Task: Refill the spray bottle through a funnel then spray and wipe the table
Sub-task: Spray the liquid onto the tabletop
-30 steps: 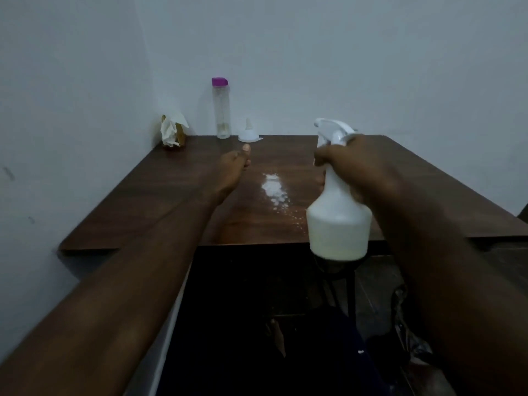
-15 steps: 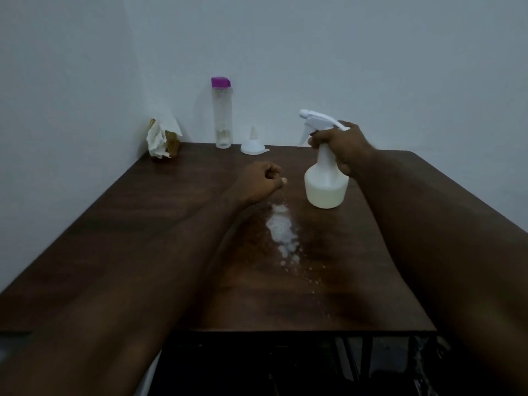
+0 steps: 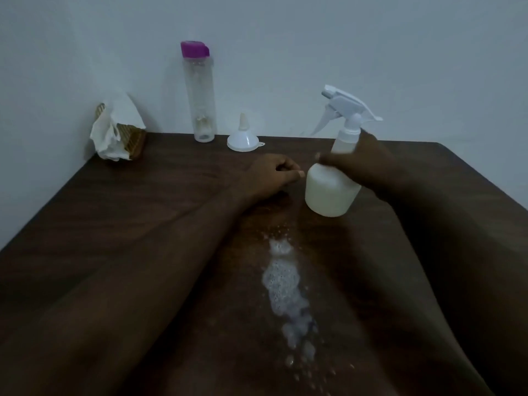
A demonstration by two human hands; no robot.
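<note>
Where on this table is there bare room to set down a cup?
Bare wood: the left of the table, between tissue holder and left forearm, and the far right corner behind the spray bottle. Crowded: the back edge with clear bottle and funnel; the middle with foam, left hand and right hand.

Single head-worn wide-angle camera, positioned close above the near part of the table, faces forward and down across its top toward the rear wall.

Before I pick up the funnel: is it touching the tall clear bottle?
Apart. The head view shows a strip of bare table between the funnel and the bottle.
</note>
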